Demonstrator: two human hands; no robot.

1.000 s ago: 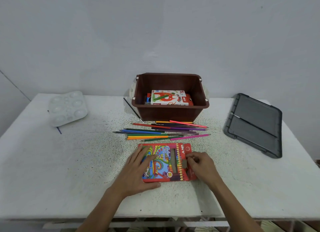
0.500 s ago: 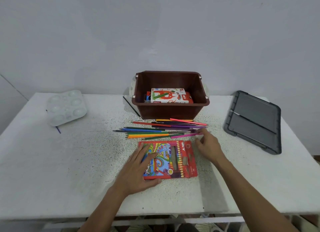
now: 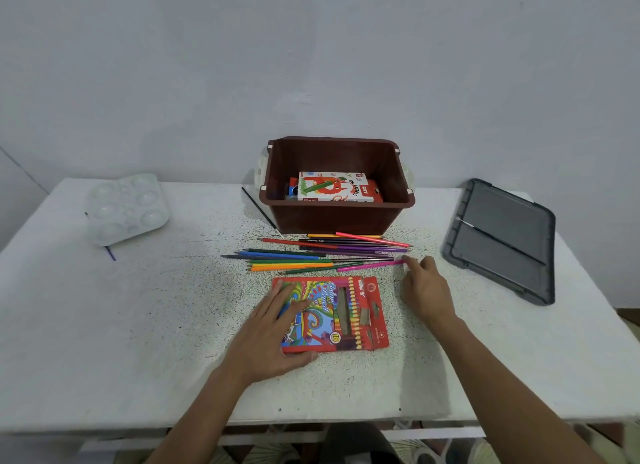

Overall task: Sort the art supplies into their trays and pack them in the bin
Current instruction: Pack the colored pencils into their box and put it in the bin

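Soft, even, dim indoor light; faint shadows; no glare; wide-angle bending at edges; slight overall softness.

My left hand lies flat on the red pencil box near the tabletop's front edge. My right hand touches the end of the pink pencil, nearest of the loose pencils before the brown bin.

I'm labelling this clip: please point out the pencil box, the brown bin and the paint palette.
pencil box (image 3: 341,311), head view, on its printed front.
brown bin (image 3: 332,217), head view, on its near outer wall.
paint palette (image 3: 128,209), head view, on its middle wells.
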